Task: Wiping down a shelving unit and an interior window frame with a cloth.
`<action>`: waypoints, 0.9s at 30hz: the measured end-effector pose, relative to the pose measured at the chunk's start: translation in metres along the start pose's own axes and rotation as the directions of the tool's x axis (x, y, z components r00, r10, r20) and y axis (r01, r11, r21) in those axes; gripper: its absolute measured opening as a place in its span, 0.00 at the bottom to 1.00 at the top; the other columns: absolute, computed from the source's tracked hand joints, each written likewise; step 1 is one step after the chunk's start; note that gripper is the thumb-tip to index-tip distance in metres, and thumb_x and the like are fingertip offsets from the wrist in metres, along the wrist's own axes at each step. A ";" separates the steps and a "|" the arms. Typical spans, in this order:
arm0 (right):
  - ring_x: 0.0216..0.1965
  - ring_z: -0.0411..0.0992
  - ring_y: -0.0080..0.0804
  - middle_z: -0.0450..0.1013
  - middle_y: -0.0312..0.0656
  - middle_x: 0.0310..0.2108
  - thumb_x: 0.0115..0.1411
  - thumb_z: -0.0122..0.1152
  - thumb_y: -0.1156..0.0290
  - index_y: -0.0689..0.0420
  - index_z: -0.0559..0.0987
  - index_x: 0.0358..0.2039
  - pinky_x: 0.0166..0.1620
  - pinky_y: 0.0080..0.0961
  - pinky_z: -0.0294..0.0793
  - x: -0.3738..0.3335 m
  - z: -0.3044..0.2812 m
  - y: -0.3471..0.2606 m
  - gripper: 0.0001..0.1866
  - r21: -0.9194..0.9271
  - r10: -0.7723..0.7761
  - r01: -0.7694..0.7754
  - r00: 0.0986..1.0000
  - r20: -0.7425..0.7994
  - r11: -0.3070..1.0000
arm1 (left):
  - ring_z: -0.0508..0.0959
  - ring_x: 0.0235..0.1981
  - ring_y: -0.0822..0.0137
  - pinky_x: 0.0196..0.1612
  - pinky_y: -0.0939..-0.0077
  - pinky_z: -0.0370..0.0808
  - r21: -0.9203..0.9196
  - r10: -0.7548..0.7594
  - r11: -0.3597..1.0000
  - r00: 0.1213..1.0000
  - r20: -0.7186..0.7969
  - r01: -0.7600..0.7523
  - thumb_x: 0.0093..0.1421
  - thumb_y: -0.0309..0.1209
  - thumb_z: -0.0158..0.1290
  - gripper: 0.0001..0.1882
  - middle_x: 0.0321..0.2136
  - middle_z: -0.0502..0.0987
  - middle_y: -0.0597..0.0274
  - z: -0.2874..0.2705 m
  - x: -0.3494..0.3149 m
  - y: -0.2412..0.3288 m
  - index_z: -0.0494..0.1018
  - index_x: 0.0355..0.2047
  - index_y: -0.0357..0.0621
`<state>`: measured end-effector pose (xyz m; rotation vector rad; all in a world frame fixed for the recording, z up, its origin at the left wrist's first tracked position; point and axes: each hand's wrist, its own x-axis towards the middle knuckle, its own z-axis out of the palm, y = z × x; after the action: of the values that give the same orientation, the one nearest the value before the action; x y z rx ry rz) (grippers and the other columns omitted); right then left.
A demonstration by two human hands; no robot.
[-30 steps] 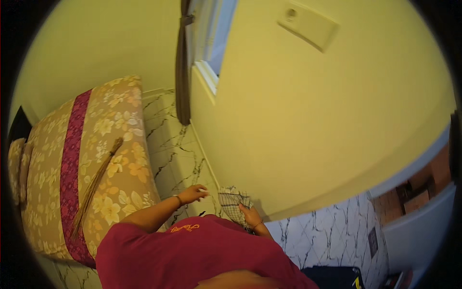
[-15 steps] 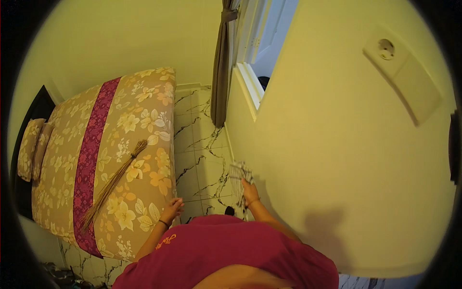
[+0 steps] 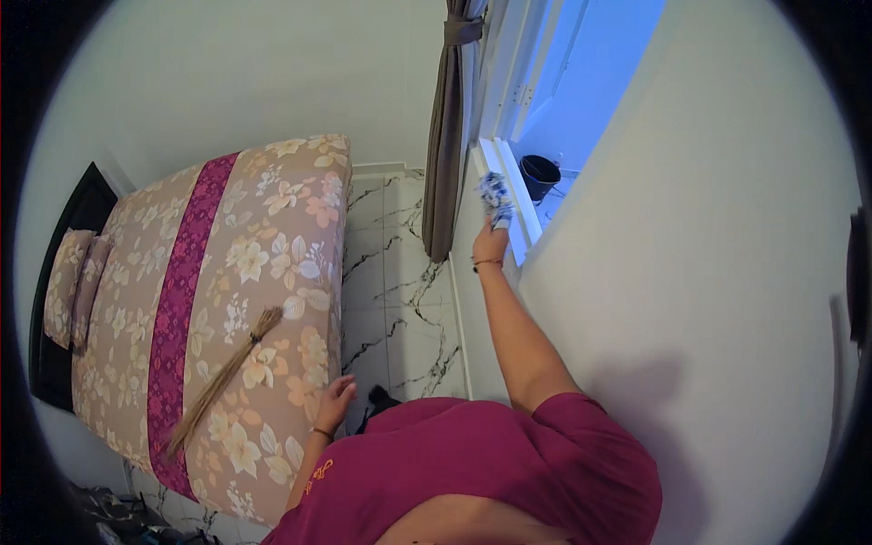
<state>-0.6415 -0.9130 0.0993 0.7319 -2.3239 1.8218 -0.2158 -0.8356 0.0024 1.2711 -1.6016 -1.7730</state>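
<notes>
My right hand is stretched far forward and closed around a bunched blue-and-white patterned cloth. The cloth is up against the white window sill; whether it presses on the surface is hard to tell. Close to the bed's right edge hangs my left hand, empty, its fingers loosely bent and apart. The bed has a floral cover with a magenta band across it. A straw hand broom lies diagonally on the cover.
A tied-back grey-brown curtain hangs left of the window. Beyond the opening stands a black bucket. Marbled white floor tiles run between the bed and the right-hand wall. Two pillows rest by the dark headboard.
My right hand has reached forward and up with the cloth, from low beside the wall to the window sill. My left hand stays near the bed's edge. The picture's tint has turned from yellow to cooler.
</notes>
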 end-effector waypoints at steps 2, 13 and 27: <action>0.43 0.67 0.51 0.70 0.60 0.39 0.57 0.49 0.61 0.68 0.73 0.38 0.44 0.35 0.65 0.039 0.020 0.024 0.21 -0.024 -0.095 0.093 0.990 -0.103 0.995 | 0.74 0.33 0.72 0.33 0.83 0.69 0.010 -0.044 0.999 0.999 -0.029 0.044 0.58 0.35 0.49 0.17 0.34 0.74 0.61 -0.024 0.013 -0.003 0.68 0.46 0.40; 0.65 0.28 0.40 0.32 0.32 0.65 0.56 0.42 0.50 0.45 0.61 0.58 0.61 0.53 0.25 0.103 0.044 0.058 0.29 -0.917 0.388 0.152 0.871 0.300 0.369 | 0.74 0.31 0.69 0.36 0.77 0.71 0.203 -0.093 0.975 0.996 -0.011 0.093 0.57 0.37 0.50 0.20 0.33 0.74 0.57 -0.116 0.189 0.046 0.67 0.47 0.39; 0.65 0.35 0.37 0.41 0.30 0.64 0.52 0.50 0.48 0.46 0.67 0.54 0.61 0.49 0.33 0.150 0.073 0.070 0.30 -0.881 0.260 0.184 0.912 0.318 0.435 | 0.72 0.39 0.69 0.43 0.76 0.69 0.350 0.050 0.921 0.944 0.326 -0.169 0.56 0.35 0.52 0.22 0.39 0.73 0.56 -0.055 0.379 0.176 0.65 0.49 0.39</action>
<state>-0.7882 -1.0153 0.0712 0.8767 -3.0248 0.1166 -0.3989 -1.2124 0.0445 1.0587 -2.2326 -1.7152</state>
